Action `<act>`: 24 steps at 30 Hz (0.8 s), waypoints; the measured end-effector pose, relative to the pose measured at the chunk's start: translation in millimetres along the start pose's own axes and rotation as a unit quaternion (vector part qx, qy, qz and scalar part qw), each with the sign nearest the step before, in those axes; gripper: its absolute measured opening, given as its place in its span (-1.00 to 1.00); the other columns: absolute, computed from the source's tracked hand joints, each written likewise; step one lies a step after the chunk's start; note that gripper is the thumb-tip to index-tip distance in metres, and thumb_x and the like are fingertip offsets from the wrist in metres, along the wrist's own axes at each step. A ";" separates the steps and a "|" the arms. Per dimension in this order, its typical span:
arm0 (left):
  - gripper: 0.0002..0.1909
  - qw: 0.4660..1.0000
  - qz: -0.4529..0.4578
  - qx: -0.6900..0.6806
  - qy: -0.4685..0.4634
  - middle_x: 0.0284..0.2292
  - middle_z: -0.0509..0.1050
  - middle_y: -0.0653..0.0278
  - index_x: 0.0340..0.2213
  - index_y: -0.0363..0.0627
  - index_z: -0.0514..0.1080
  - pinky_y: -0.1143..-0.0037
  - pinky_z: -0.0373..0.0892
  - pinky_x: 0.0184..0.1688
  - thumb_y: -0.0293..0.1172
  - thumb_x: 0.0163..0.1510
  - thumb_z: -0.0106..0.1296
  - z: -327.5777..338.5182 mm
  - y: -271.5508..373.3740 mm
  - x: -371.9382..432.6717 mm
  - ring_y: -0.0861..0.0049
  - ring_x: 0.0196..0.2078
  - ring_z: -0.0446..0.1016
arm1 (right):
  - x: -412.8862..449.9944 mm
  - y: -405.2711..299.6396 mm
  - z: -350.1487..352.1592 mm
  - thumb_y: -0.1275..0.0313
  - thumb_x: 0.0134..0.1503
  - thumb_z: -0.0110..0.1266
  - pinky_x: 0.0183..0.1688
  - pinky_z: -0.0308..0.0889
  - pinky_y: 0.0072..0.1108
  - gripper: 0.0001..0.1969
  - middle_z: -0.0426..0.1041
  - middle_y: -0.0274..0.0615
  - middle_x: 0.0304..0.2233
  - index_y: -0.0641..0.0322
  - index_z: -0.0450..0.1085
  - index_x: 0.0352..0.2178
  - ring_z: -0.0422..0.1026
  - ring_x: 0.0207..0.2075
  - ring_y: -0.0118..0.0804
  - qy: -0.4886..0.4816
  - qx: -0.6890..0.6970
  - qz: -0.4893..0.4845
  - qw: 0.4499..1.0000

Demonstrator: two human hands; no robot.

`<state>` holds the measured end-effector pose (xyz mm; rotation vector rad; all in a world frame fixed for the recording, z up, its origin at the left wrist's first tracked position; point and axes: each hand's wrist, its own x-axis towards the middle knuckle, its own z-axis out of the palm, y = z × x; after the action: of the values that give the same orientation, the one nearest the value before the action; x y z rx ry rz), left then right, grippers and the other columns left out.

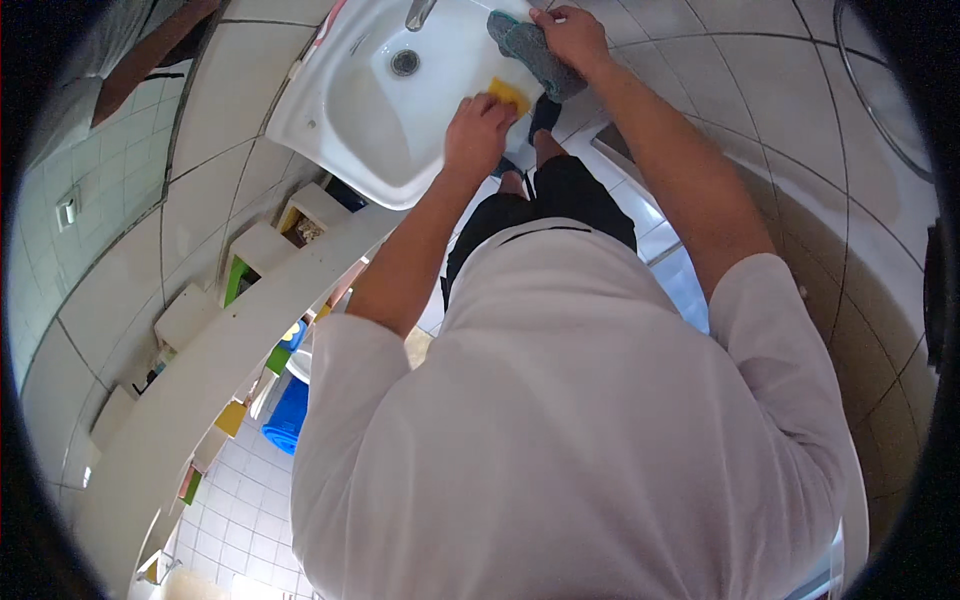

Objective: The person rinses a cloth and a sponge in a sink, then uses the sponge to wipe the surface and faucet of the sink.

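Note:
A white washbasin [360, 127] with a metal drain [405, 63] fills the upper middle of the head view. At its rim, my left hand [478, 129] has its fingers closed on a yellow sponge [510, 97], which is pressed against the basin's right side. My right hand [574, 37] grips a folded grey cloth [529, 49] with teal edging, held over the basin's right edge. Part of the cloth is hidden behind that hand. The metal faucet [420, 13] is cut off by the top of the picture.
Left of the basin runs a pale shelf unit [247, 315] with small cubbies and items. A mirror [97, 180] hangs on the tiled wall. A blue plastic bin [287, 420] stands on the tiled floor. At upper right a hose [862, 97] curves along the wall.

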<state>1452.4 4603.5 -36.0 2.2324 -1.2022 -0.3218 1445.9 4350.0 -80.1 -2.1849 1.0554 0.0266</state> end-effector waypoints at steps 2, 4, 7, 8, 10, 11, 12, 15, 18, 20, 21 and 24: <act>-0.90 1.000 -0.027 -0.008 0.011 -0.33 0.45 0.21 -0.42 -0.06 0.52 0.32 0.40 -0.21 -0.41 -0.06 0.13 -14.5 -12.7 -35.1 0.19 -0.26 0.43 | 0.7 -0.3 -1.2 -0.10 0.06 0.00 -0.04 0.33 -0.29 -0.47 0.53 0.02 -0.27 0.16 0.51 -0.26 0.47 -0.17 0.06 -0.005 -0.023 -0.010 1.000; -0.87 0.996 -0.085 0.017 0.011 -0.30 0.48 0.19 -0.40 -0.04 0.53 0.32 0.41 -0.16 -0.36 -0.06 0.17 -31.1 -49.0 -98.0 0.20 -0.20 0.44 | -15.0 -23.9 -14.3 -0.10 0.06 -0.01 -0.04 0.32 -0.28 -0.47 0.52 0.03 -0.27 0.16 0.52 -0.27 0.47 -0.17 0.07 -0.015 0.007 0.021 1.000; -0.85 0.992 -0.123 0.020 -0.002 -0.30 0.49 0.14 -0.37 -0.04 0.54 0.32 0.41 -0.16 -0.32 -0.02 0.16 -57.3 -60.0 -109.8 0.21 -0.22 0.46 | -19.0 -26.4 -24.3 -0.10 0.07 -0.01 -0.03 0.32 -0.28 -0.48 0.53 0.01 -0.27 0.15 0.52 -0.27 0.47 -0.16 0.06 -0.004 -0.009 0.005 1.000; -0.82 0.982 -0.183 0.002 -0.037 -0.32 0.49 0.11 -0.36 -0.05 0.54 0.31 0.41 -0.16 -0.26 0.00 0.13 -54.3 -64.8 -97.0 0.18 -0.24 0.47 | -17.6 -25.7 -24.6 -0.10 0.07 -0.01 -0.03 0.32 -0.28 -0.48 0.53 0.01 -0.27 0.15 0.52 -0.27 0.47 -0.16 0.06 -0.001 -0.009 0.001 1.000; -0.74 0.971 -0.223 -0.008 -0.087 -0.35 0.50 0.04 -0.34 -0.06 0.55 0.28 0.39 -0.17 -0.16 0.05 0.07 -37.5 -80.2 -57.7 0.13 -0.27 0.48 | -20.0 -22.4 -22.1 -0.09 0.07 -0.01 -0.03 0.32 -0.28 -0.48 0.53 0.01 -0.29 0.14 0.52 -0.27 0.47 -0.16 0.06 0.019 -0.017 0.009 1.000; -0.69 0.973 -0.209 0.001 -0.100 -0.36 0.51 0.01 -0.34 -0.07 0.55 0.26 0.38 -0.17 -0.11 0.07 0.04 -21.1 -91.5 -32.7 0.12 -0.27 0.48 | -22.4 -28.9 -22.2 -0.09 0.07 -0.01 -0.03 0.32 -0.28 -0.48 0.53 0.01 -0.29 0.14 0.52 -0.27 0.47 -0.16 0.06 0.013 -0.016 0.001 1.000; -0.68 0.980 -0.179 0.005 -0.091 -0.36 0.51 0.02 -0.34 -0.08 0.55 0.25 0.38 -0.16 -0.10 0.07 0.02 -7.6 -100.0 -8.2 0.11 -0.26 0.48 | -25.2 -37.8 -23.4 -0.09 0.07 -0.01 -0.04 0.33 -0.28 -0.49 0.53 0.02 -0.29 0.15 0.52 -0.27 0.47 -0.16 0.06 -0.002 -0.009 -0.002 1.000; -0.68 0.986 -0.133 -0.002 -0.099 -0.35 0.52 0.04 -0.34 -0.09 0.55 0.25 0.38 -0.15 -0.10 0.06 0.02 -0.8 -106.0 36.7 0.12 -0.25 0.48 | -21.9 -37.0 -22.7 -0.08 0.07 -0.01 -0.05 0.34 -0.28 -0.49 0.53 0.03 -0.29 0.16 0.52 -0.28 0.47 -0.16 0.08 0.005 -0.014 0.002 1.000; -0.65 0.945 -0.221 0.056 -0.235 -0.35 0.53 0.09 -0.36 -0.08 0.54 0.27 0.39 -0.15 -0.04 0.03 0.05 -11.8 -108.8 14.7 0.15 -0.26 0.50 | -23.4 -28.6 -23.0 -0.08 0.07 0.00 -0.06 0.35 -0.27 -0.48 0.53 0.04 -0.28 0.17 0.52 -0.27 0.47 -0.16 0.08 0.012 -0.022 0.011 1.000; -0.64 0.948 -0.215 -0.006 -0.235 -0.36 0.54 0.12 -0.38 -0.07 0.54 0.27 0.39 -0.14 -0.02 0.01 0.06 -30.1 -134.9 -27.6 0.17 -0.26 0.51 | -25.8 -27.1 -25.9 -0.09 0.07 0.01 -0.05 0.35 -0.27 -0.48 0.52 0.05 -0.27 0.18 0.51 -0.27 0.47 -0.16 0.09 0.002 -0.016 0.017 1.000; -0.64 0.948 -0.214 -0.003 -0.235 -0.36 0.54 0.12 -0.38 -0.07 0.54 0.27 0.39 -0.14 -0.02 0.01 0.06 -26.5 -136.5 -25.8 0.17 -0.26 0.51 | -25.6 -28.9 -24.7 -0.09 0.06 0.01 -0.05 0.35 -0.27 -0.47 0.52 0.06 -0.26 0.18 0.51 -0.27 0.47 -0.16 0.09 0.011 -0.005 0.029 1.000; -0.69 0.959 -0.224 0.045 -0.170 -0.37 0.56 0.12 -0.40 -0.05 0.55 0.27 0.41 -0.17 -0.06 0.02 0.06 -9.4 -124.7 14.0 0.21 -0.27 0.53 | -23.1 -30.5 -22.8 -0.10 0.04 0.03 -0.05 0.34 -0.27 -0.46 0.51 0.08 -0.24 0.19 0.51 -0.26 0.46 -0.15 0.10 0.025 0.014 0.036 0.999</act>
<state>1549.9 4648.9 -101.4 2.5922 -0.8644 -0.8751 1445.6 4364.9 -38.1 -2.1321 1.1550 -0.0088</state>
